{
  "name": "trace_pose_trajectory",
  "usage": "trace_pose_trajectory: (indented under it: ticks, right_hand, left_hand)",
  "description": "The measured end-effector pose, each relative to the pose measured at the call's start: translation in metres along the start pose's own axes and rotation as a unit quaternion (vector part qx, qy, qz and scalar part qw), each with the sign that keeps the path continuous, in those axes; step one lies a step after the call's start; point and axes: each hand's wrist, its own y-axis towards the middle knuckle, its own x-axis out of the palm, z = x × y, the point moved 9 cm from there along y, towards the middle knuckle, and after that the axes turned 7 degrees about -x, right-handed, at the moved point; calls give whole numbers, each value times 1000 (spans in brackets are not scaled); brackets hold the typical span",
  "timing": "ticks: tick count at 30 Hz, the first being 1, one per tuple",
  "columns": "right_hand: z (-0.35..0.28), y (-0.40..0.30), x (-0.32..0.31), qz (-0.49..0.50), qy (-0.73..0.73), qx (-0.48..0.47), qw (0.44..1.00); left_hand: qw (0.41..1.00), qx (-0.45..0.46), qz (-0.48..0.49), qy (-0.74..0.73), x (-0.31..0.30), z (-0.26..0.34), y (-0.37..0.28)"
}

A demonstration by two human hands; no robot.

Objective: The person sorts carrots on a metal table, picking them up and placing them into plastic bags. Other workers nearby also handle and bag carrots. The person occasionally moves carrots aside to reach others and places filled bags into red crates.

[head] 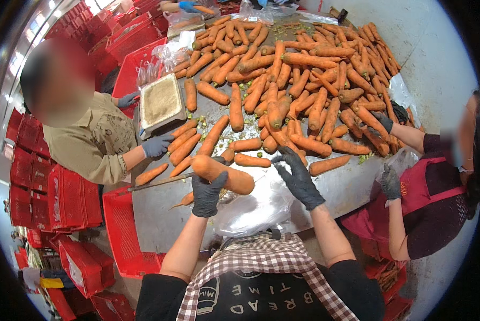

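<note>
My left hand [208, 192], in a dark glove, grips a thick orange carrot [228, 176] above the front of the metal table [160, 224]. A long thin tool, perhaps a knife [164, 181], reaches leftward from behind that hand; its far part is hidden. My right hand [298, 178], gloved alike, has its fingers apart beside the lower edge of a large carrot pile [304, 92]; whether it touches a carrot there I cannot tell. Clear plastic bags [256, 212] lie on the table between my forearms. A small carrot [252, 161] rests between my hands.
A co-worker in a tan shirt [87, 144] stands at the left by a weighing scale [162, 100], one gloved hand on carrots. Another in a red apron [416, 188] handles carrots and a plastic bag at the right. A red crate [121, 236] adjoins the table's left edge; stacked red crates [73, 200] stand beyond.
</note>
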Motion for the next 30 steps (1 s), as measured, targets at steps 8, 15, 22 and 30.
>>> trace_pose_trajectory:
  ticks: [8, 15, 22, 30]
  right_hand:
    - [59, -69, 66, -295, -236, 87, 922]
    - [48, -70, 44, -144, -218, -12, 965]
    - [22, -76, 28, -144, -273, -14, 951]
    - [12, -80, -18, -97, -346, 31, 933]
  left_hand:
    - [986, -119, -96, -67, 39, -22, -25]
    - [886, -66, -230, 398, 85, -94, -67]
    - [787, -23, -323, 526, 86, -164, -73]
    - [607, -63, -391, 689, 28, -142, -74]
